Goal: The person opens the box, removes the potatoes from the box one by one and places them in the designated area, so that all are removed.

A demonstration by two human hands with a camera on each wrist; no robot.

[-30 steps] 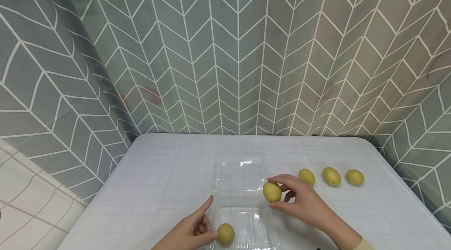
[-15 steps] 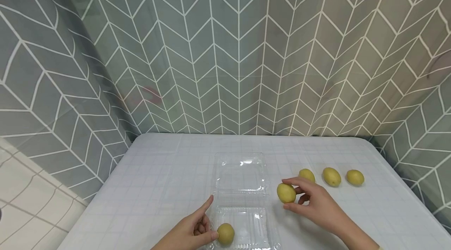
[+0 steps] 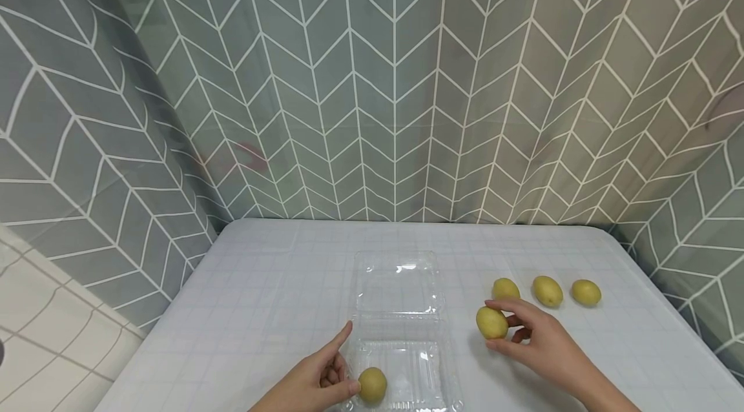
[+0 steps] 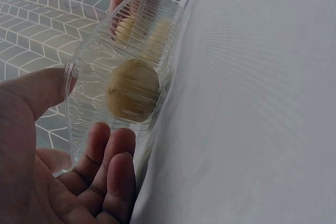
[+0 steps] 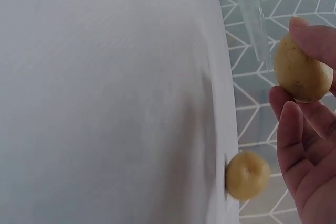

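Note:
My right hand (image 3: pixel 540 341) pinches a yellow potato (image 3: pixel 490 323) between thumb and fingertips, held above the table to the right of the container. In the right wrist view, small brown marks show on this potato (image 5: pixel 300 72). At the front, my left hand (image 3: pixel 321 378) holds the left rim of a clear plastic clamshell container (image 3: pixel 414 373), its index finger stretched along the edge. From the left wrist, the thumb lies at the rim and curled fingers meet the ribbed side wall. Inside the base, beside the thumb, sits another potato (image 3: pixel 372 387).
The container's lid (image 3: pixel 396 289) lies folded back, away from me. Several objects flank it: three more potatoes line up at the right, the nearest potato (image 3: pixel 506 289) partly behind my right hand, then a middle potato (image 3: pixel 547 291) and a far-right potato (image 3: pixel 586 292). A patterned curtain (image 3: pixel 372 108) borders the white-covered table (image 3: pixel 273 296).
My right hand has moved rightward with its potato, from beside the container's hinge toward the row of potatoes. The left hand and the container have stayed in place.

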